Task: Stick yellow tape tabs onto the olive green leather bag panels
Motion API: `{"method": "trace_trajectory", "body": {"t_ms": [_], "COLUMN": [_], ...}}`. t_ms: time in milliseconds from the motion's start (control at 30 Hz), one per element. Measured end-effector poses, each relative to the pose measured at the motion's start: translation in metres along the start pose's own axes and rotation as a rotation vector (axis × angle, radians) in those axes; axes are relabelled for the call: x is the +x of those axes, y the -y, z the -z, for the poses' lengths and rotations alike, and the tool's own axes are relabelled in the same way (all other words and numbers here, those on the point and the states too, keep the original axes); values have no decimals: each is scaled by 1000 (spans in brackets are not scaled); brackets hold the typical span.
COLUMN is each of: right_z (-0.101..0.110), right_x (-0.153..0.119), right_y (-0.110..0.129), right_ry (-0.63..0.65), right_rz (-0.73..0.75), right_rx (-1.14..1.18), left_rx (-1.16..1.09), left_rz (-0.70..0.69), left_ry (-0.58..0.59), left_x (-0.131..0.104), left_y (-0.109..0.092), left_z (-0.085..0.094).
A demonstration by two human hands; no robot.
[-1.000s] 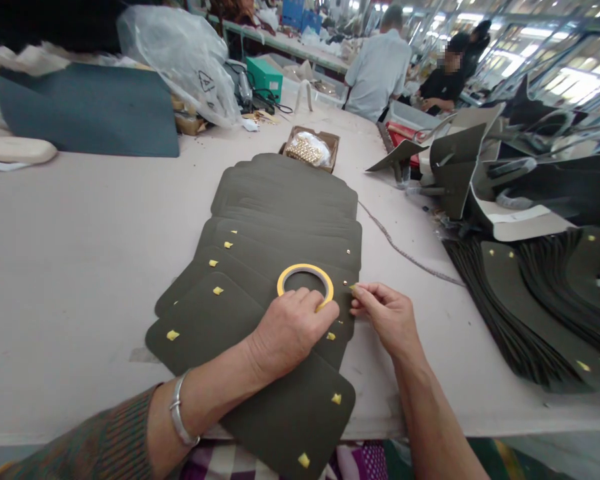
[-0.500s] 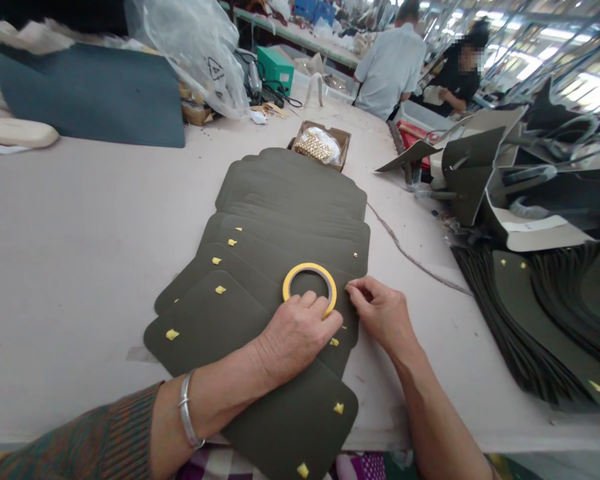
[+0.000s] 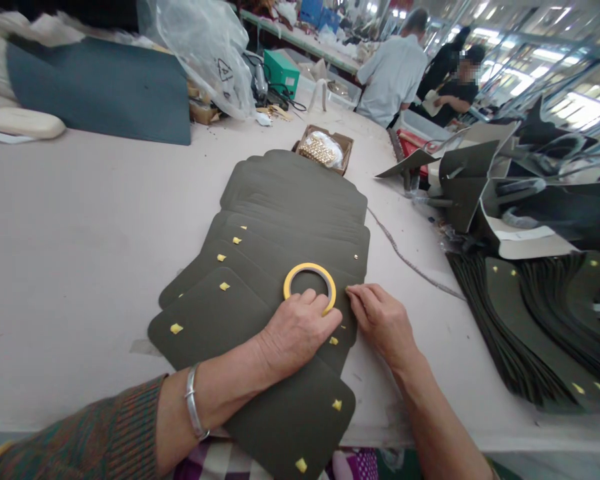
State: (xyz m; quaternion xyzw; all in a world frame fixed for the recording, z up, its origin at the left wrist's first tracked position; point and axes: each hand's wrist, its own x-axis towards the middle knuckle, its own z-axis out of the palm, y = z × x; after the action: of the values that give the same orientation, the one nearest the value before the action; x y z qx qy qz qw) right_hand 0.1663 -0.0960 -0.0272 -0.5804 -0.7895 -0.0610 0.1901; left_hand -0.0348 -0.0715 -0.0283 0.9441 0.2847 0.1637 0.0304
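My left hand (image 3: pixel 300 333) is closed around the near edge of a roll of yellow tape (image 3: pixel 310 268), resting over the dark olive panels. At the right edge of the panels, my right hand (image 3: pixel 383 320) pinches a small piece of yellow tape (image 3: pixel 347 289) against the surface. The olive panels (image 3: pixel 295 233) have rounded corners and lie overlapped in a fanned stack. Small yellow tape pieces (image 3: pixel 177 329) are stuck near several of their corners. The front panel (image 3: pixel 290 413) reaches past the table's near edge.
To the right lies a row of dark strips (image 3: pixel 520 333) with tape bits, behind them folded panels (image 3: pixel 467 180). A cardboard box (image 3: pixel 347 150) of gold-coloured pieces stands beyond the stack. Further back are a plastic bag (image 3: pixel 205 53), a green box (image 3: pixel 281 73) and people working.
The view has shifted slightly. Both hands stay almost where they were; the right-hand fingers press a little closer on the tape piece at the panel's edge.
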Motion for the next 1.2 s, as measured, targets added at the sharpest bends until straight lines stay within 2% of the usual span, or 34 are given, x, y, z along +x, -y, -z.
{"method": "trace_trajectory", "body": {"t_ms": [100, 300, 433, 600, 667, 733, 800, 900, 1033, 1200], "right_z": [-5, -12, -10, -3, 0, 4, 9, 16, 20, 18], "right_x": [8, 10, 6, -11, -18, -23, -24, -21, -14, -13], "right_y": [4, 10, 17, 24, 26, 29, 34, 45, 54, 56], "right_ry": [20, -68, -94, 62, 81, 15, -103, -227, -223, -199], "right_rz": [-112, -509, -599, -504, -456, -441, -426, -290, -49, 49], "right_rx": [-22, 213, 271, 370, 397, 457, 539, 568, 447, 378], "left_rx": [-3, -24, -31, -70, -137, -218, -281, -328, -338, -366], "left_rz": [-3, 13, 37, 111, 125, 110, 73, 34, 28, 33], "left_ry": [-13, -17, -26, -86, -141, -198, -225, -224, -215, -159], "left_x": [-1, -3, -3, -3, -3, -4, -5, -7, -9, -11], "left_y": [0, 0, 2, 8, 10, 12, 12, 11, 7, 3], "left_z": [-1, 0, 1, 8, 13, 17, 20, 23, 21, 21]}}
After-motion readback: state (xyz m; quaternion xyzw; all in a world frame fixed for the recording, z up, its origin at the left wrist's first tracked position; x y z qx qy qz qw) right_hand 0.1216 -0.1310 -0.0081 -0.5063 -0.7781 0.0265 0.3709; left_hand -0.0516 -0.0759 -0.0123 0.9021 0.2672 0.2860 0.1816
